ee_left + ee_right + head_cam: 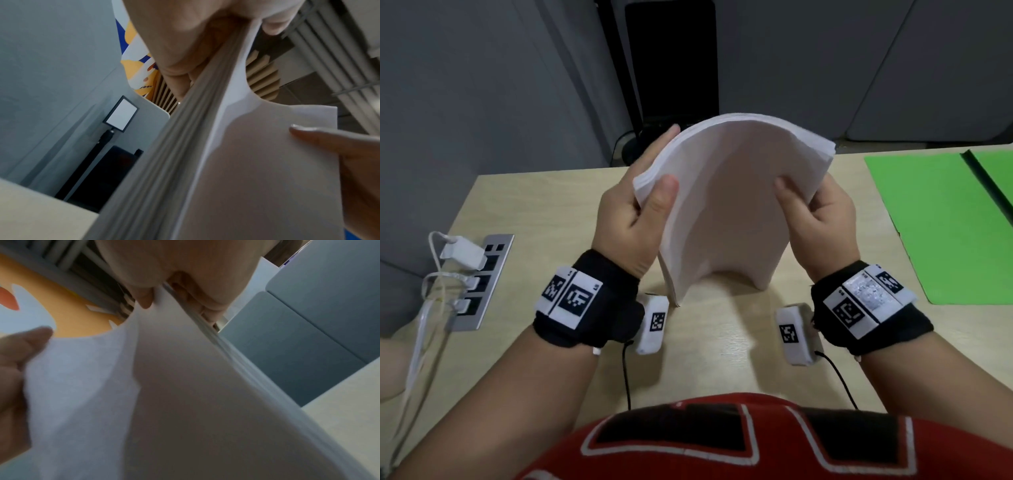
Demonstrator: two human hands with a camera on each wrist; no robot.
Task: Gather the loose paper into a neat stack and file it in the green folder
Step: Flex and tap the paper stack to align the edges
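Note:
A thick stack of white paper (pixel 726 202) stands on its lower edge on the table, bowed into an arch toward me. My left hand (pixel 640 205) grips its left side, thumb in front and fingers behind. My right hand (pixel 815 212) grips the right side the same way. The left wrist view shows the stack's layered edge (pixel 185 146) running under my left hand (pixel 185 40), with the other hand's thumb on the sheet at the right. The right wrist view shows the paper (pixel 185 394) pinched by my right hand (pixel 174 280). The green folder (pixel 935 219) lies open at the table's right.
The light wooden table (pixel 544 212) has a silver power strip (pixel 482 284) with white plugs and cables at its left edge. A dark stand and black panel (pixel 671 68) sit behind the table against grey partitions. Black sensor cables run from both wrists toward my body.

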